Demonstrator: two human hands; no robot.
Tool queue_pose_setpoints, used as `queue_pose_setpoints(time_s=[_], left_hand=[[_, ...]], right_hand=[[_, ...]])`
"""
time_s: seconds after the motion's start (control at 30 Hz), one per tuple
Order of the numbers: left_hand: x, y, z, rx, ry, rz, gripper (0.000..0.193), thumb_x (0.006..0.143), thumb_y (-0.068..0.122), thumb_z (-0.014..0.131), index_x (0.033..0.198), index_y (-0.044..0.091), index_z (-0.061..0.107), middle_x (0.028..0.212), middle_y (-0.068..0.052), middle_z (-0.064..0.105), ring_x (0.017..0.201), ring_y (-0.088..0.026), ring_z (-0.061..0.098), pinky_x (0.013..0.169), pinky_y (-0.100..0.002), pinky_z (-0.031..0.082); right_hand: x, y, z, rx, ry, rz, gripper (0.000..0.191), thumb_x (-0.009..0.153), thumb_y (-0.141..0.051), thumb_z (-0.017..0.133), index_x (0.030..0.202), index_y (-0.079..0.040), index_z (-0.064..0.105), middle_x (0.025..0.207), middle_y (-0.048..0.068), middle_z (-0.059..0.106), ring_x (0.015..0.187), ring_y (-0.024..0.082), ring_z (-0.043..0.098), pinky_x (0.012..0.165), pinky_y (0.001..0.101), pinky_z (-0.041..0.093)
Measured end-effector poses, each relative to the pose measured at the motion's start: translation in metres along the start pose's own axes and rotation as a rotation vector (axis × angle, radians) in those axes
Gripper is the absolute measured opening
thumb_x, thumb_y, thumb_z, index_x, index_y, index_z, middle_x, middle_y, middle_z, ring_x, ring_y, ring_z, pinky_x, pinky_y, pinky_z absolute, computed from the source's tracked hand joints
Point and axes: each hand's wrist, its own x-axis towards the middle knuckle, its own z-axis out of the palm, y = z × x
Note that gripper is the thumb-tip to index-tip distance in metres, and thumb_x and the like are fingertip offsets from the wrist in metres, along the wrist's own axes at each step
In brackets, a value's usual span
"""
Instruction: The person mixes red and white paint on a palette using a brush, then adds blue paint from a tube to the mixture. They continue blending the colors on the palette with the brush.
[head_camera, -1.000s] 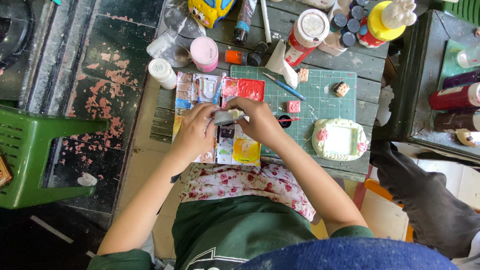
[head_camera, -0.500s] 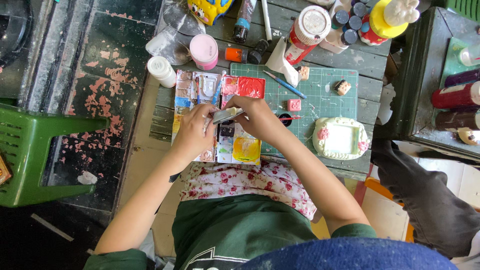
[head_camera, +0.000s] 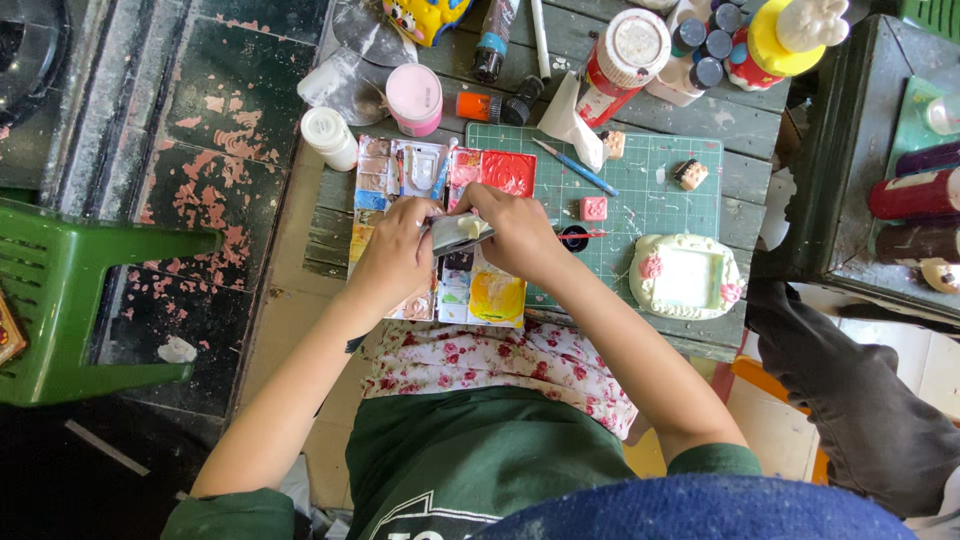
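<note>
Both hands are holding a small silvery paint tube (head_camera: 460, 232) above the paint tray (head_camera: 497, 298) on the counter (head_camera: 640, 120). The left hand (head_camera: 395, 255) is pinching one end in its fingers, while the right hand (head_camera: 515, 230) is pinching the other end.

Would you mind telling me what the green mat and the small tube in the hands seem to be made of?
Green mat: likely matte rubbery vinyl, judging by its printed grid. Small tube, held by the left hand and right hand: probably soft metal, being grey, shiny and crumpled.
</note>
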Motion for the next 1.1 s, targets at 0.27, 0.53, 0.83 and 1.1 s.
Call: queue_pose_setpoints(time_s=[0.27,0.53,0.83,1.1], left_hand=[[0.0008,-0.0026,0.0033,-0.009,-0.03,0.005,0.027,0.089,-0.007,0.057,0.114,-0.001,0.052,0.107,-0.024,0.06,0.104,-0.044,0.062,0.09,-0.052,0.049],[-0.0012,-0.0041,0.0057,-0.005,-0.004,0.013,0.029,0.087,-0.009,0.057,0.114,0.0,0.052,0.107,-0.023,0.06,0.104,-0.044,0.062,0.089,-0.052,0.049],[-0.0011,-0.0056,0.0075,0.003,0.016,0.045,0.028,0.085,-0.01,0.059,0.11,0.0,0.053,0.107,-0.021,0.061,0.106,-0.043,0.062,0.09,-0.05,0.05],[-0.0029,-0.0017,0.0055,0.009,0.028,0.071,0.03,0.084,-0.011,0.06,0.111,0.0,0.053,0.107,-0.02,0.062,0.105,-0.041,0.063,0.089,-0.05,0.051]], right_hand=[[-0.0028,0.0066,0.0029,-0.044,-0.038,0.002,0.053,0.061,0.004,0.075,0.109,-0.01,0.056,0.101,0.01,0.072,0.085,0.035,0.07,0.064,0.0462,0.053],[-0.0034,0.0069,0.004,-0.067,-0.047,0.015,0.058,0.058,0.001,0.081,0.109,-0.011,0.056,0.101,0.009,0.072,0.085,0.035,0.07,0.065,0.0462,0.053],[-0.0027,0.0077,0.0044,-0.083,-0.052,-0.01,0.061,0.056,-0.007,0.089,0.108,-0.011,0.057,0.1,0.009,0.071,0.086,0.036,0.07,0.066,0.0471,0.053],[-0.0051,0.0076,0.0054,-0.071,-0.029,-0.044,0.053,0.063,-0.006,0.085,0.108,-0.01,0.057,0.099,0.007,0.073,0.082,0.033,0.071,0.062,0.0443,0.052]])
